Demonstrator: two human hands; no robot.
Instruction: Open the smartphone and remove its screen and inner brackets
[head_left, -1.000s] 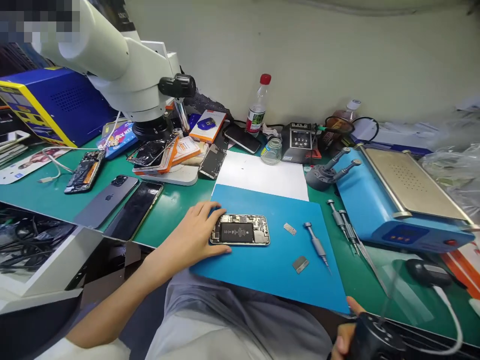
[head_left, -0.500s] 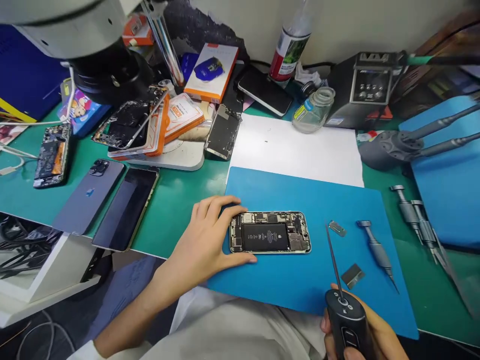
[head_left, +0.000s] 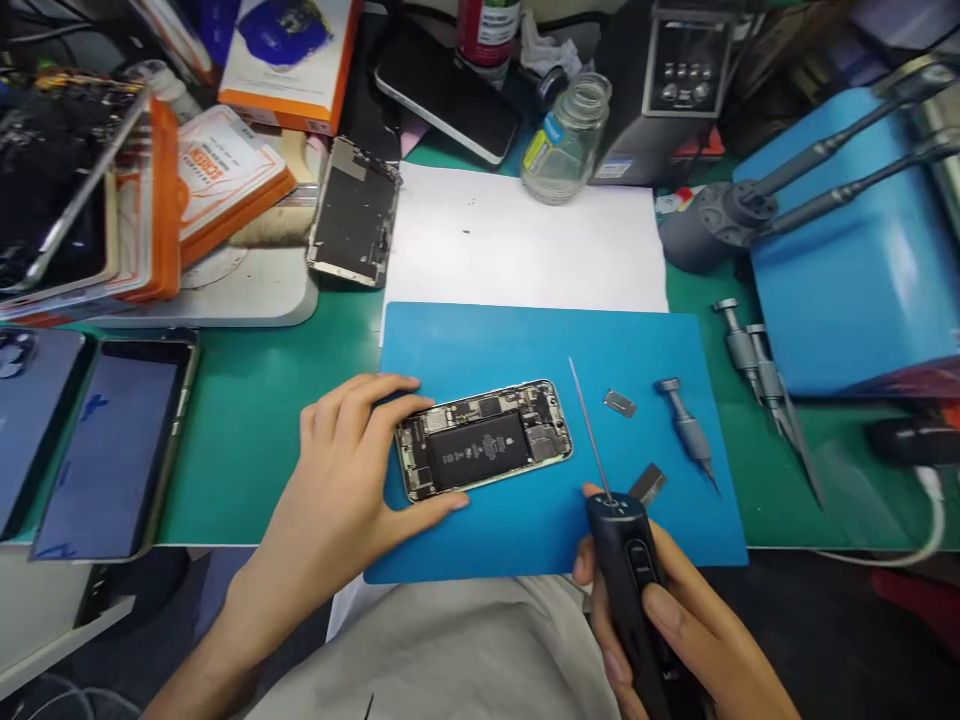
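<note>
The phone [head_left: 487,440] lies on the blue mat [head_left: 510,545], slightly turned, and its opening is already done: the inside faces up, with no screen over it. The battery [head_left: 480,452] and the board [head_left: 489,406] are in their places, so the inner parts seem not yet taken out. The left hand [head_left: 337,480] holds the phone at its left end, thumb on the near edge and fingers on the far edge. The right hand [head_left: 701,615] is closed around a black power tool [head_left: 626,580], whose thin tip stands apart from the phone. A small plate [head_left: 620,403] lies loose on the mat. As for containers, a glass jar [head_left: 566,150] stands at the back edge of the white paper [head_left: 465,270]; I cannot tell its content. The box [head_left: 289,60] with a blue picture also does not show what is inside.
</note>
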